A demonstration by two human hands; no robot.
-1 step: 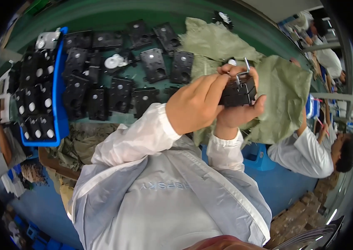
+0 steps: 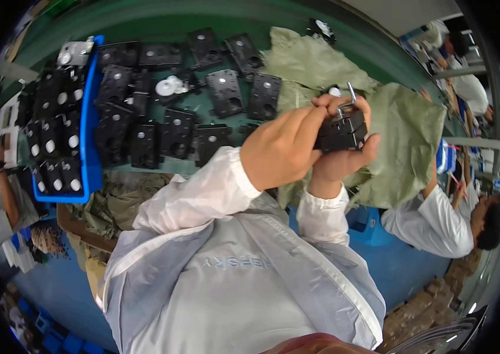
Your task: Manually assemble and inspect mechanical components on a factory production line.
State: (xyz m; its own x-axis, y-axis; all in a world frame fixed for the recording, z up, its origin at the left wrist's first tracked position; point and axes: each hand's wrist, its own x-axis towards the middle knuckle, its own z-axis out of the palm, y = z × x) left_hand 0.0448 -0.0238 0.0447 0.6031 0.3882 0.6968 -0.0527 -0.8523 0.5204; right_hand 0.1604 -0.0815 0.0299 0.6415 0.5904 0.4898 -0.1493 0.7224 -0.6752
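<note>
Both my hands hold a small black plastic housing (image 2: 340,139) above a sheet of green woven cloth. A bent metal rod (image 2: 348,101), shaped like a crank, sticks up from its top. My left hand (image 2: 282,141) reaches across from the left, its fingers closed against the housing's left side, with the fingertips partly hidden. From below, my right hand (image 2: 344,162) cradles the housing, thumb at its right edge and fingers behind it. A round white part (image 2: 334,92) shows just behind the housing; whether it is attached I cannot tell.
Several flat black plastic casings (image 2: 224,91) lie on the green table to the left, with a white gear part (image 2: 169,87) among them. A blue tray (image 2: 89,135) holds black units with white discs. Green woven cloth (image 2: 406,141) covers the right. A co-worker (image 2: 433,221) sits at the right.
The whole view has shifted slightly, so the table items sit a little further right. My hands keep the same hold on the black housing.
</note>
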